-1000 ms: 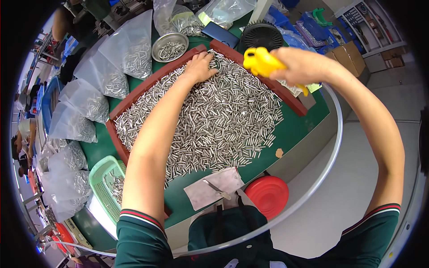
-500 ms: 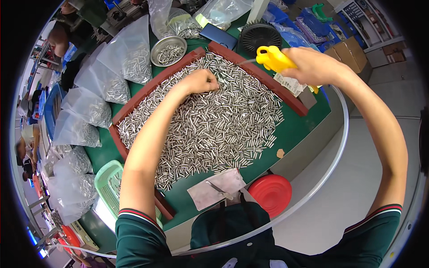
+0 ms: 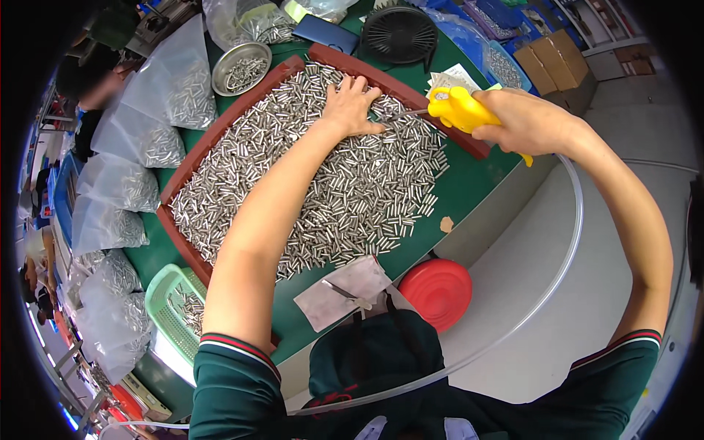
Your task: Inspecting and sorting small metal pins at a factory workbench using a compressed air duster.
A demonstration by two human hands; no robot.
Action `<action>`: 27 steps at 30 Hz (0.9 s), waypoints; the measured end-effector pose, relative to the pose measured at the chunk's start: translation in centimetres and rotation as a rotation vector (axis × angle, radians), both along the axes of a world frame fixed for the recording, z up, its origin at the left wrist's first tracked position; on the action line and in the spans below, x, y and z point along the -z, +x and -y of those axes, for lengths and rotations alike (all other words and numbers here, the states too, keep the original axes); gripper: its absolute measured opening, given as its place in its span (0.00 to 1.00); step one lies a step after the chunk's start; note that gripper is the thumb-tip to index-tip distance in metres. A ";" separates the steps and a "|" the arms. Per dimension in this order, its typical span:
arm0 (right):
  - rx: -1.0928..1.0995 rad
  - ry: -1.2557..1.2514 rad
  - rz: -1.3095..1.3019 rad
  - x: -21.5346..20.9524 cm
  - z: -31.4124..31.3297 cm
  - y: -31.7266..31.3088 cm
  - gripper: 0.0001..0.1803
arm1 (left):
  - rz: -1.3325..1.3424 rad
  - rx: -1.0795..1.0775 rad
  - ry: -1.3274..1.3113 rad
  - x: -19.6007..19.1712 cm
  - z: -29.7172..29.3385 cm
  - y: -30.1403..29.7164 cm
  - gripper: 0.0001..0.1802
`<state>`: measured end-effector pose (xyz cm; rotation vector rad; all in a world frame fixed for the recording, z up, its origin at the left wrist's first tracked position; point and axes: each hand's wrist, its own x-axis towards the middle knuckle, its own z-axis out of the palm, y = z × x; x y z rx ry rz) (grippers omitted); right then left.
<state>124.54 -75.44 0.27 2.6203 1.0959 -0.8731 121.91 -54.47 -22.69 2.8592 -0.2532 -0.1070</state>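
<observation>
Left hand (image 3: 353, 110) spread over short silver cylindrical metal pins (image 3: 359, 183)

Curled half a second earlier, its fingers had opened, apparently leaving pins loose in the angle of the dark-red edging (image 3: 392, 89). The right hand (image 3: 528, 121) stayed wrapped around the yellow plastic trigger gun (image 3: 460, 111), nozzle nearer the left.

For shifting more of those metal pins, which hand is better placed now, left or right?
Probably the left hand: it lies spread on the metal pins and appears to hold nothing. The right hand is wrapped around the yellow gun-shaped tool, off to their right.
</observation>
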 end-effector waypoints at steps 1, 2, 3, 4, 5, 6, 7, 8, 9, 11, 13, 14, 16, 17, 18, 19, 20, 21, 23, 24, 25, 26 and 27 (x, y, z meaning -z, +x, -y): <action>0.002 0.001 -0.001 -0.2 -0.2 -0.4 0.19 | 0.022 0.015 0.045 0.2 -0.1 -0.2 0.34; 0.022 0.010 -0.021 -0.7 -0.6 -0.8 0.19 | -0.016 0.038 0.041 0.5 -0.1 -0.6 0.31; 0.042 0.020 -0.042 -0.9 -0.7 -1.1 0.19 | -0.055 0.060 0.038 0.7 -0.3 -1.0 0.29; 0.049 0.015 -0.041 -1.1 -0.2 -1.1 0.19 | -0.020 0.084 0.025 0.4 0.1 -1.5 0.23; 0.018 0.057 0.028 -1.2 0.6 -1.0 0.18 | -0.038 0.108 0.020 0.1 0.4 -1.9 0.20; -0.014 0.098 0.096 -1.4 1.1 -1.0 0.17 | -0.055 0.133 0.016 -0.2 0.5 -2.2 0.18; 0.040 0.038 0.055 -1.8 1.0 -0.7 0.17 | -0.005 0.157 -0.069 -0.7 0.3 -2.8 0.13; 0.044 0.038 0.054 -2.3 1.0 -1.0 0.17 | -0.038 0.154 -0.044 -1.1 0.1 -3.4 0.11; 0.129 0.013 -0.046 -2.7 1.2 -1.7 0.17 | -0.071 0.152 -0.018 -1.5 0.0 -4.0 0.09; 0.215 0.015 -0.098 -3.2 1.9 -2.7 0.18 | -0.117 0.177 -0.103 -2.3 -0.9 -5.4 0.07; 0.199 0.071 0.021 -2.9 3.2 -2.3 0.18 | -0.107 0.172 -0.093 -3.3 -1.2 -6.6 0.09; 0.177 0.000 0.014 -3.3 3.2 -2.7 0.18 | -0.100 0.174 -0.100 -3.0 -1.0 -6.8 0.15; 0.167 -0.062 -0.197 -3.3 3.6 -3.7 0.20 | -0.015 0.164 -0.108 -2.4 -0.1 -7.3 0.24; 0.242 -0.090 -0.215 -3.1 3.5 -4.4 0.19 | 0.041 0.180 -0.084 -2.0 0.4 -7.6 0.31; 0.152 -0.017 -0.077 -2.5 4.3 -4.2 0.19 | 0.029 0.176 -0.099 -1.7 1.0 -7.8 0.36; 0.062 0.052 0.064 -2.3 4.5 -4.1 0.19 | -0.010 0.184 -0.100 -1.8 1.8 -7.7 0.41; 0.094 -0.001 0.035 -2.2 4.3 -3.8 0.19 | -0.032 0.193 -0.100 -1.8 2.5 -7.8 0.45; 0.167 -0.079 -0.089 -2.6 4.3 -4.2 0.19 | 0.041 0.237 -0.084 -1.2 3.2 -7.7 0.49; 0.083 -0.044 -0.092 -2.5 4.8 -5.6 0.18 | 0.073 0.271 -0.124 -0.7 4.7 -7.5 0.52; 0.073 -0.002 -0.009 -2.3 5.2 -5.6 0.17 | 0.047 0.285 -0.086 -0.5 5.2 -7.2 0.54; 0.065 0.039 0.075 -2.2 5.3 -5.3 0.17 | 0.041 0.299 0.006 -0.3 5.7 -7.0 0.56; 0.157 -0.069 0.029 -2.3 5.1 -4.9 0.17 | 0.034 0.266 -0.031 -0.1 6.0 -7.0 0.55; 0.160 -0.072 0.028 -2.3 5.2 -5.2 0.17 | 0.007 0.258 -0.023 0.1 6.1 -6.6 0.51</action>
